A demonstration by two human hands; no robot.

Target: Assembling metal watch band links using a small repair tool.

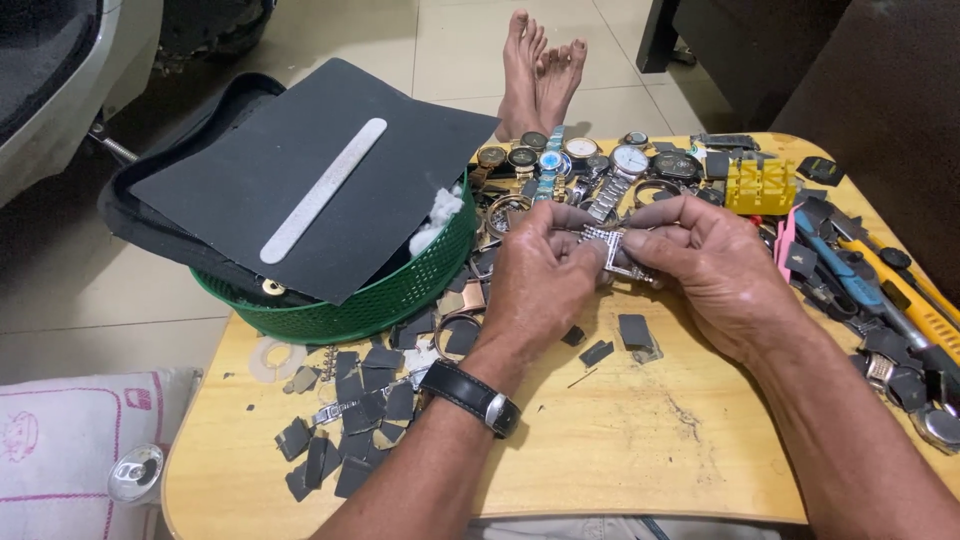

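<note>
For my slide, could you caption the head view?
Both hands hold a metal watch band over a cluttered table.

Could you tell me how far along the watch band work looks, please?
Done: small dark scraps litter the wooden table. In hand: left hand and right hand pinch a metal watch band. Left: a row of watches lies beyond.

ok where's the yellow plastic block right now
In the head view, the yellow plastic block sits at the table's far right, just beyond the right hand, beside the row of watches.
</note>
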